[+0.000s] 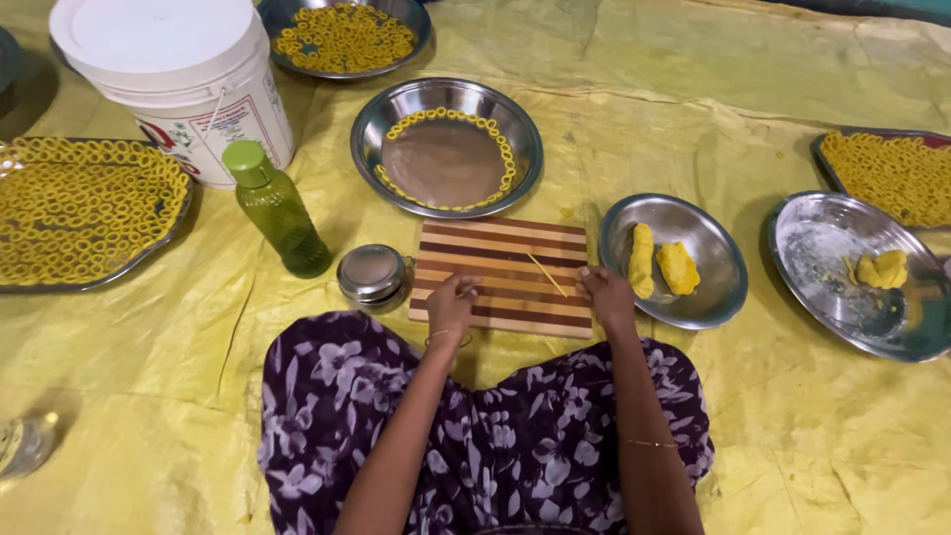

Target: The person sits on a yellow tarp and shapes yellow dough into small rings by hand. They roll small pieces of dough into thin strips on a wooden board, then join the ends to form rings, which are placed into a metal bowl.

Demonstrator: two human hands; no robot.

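Both hands rest on a striped wooden cutting board (pixel 500 277). The left hand (pixel 452 303) is curled, fingertips pressed together on the board's near left part. The right hand (pixel 606 295) sits at the board's right edge, fingers bent down; a thin yellow dough strand (pixel 546 273) lies on the board just left of it, one end close to its fingertips. Just right of the right hand, a steel bowl (pixel 708 297) holds two dough lumps (pixel 659 264). Left of the left hand stands a small steel tin (pixel 370 273), beyond it a green bottle (pixel 278 210). Ahead of both hands, a steel plate (pixel 446 149) carries dough rings (pixel 500 149) along its rim.
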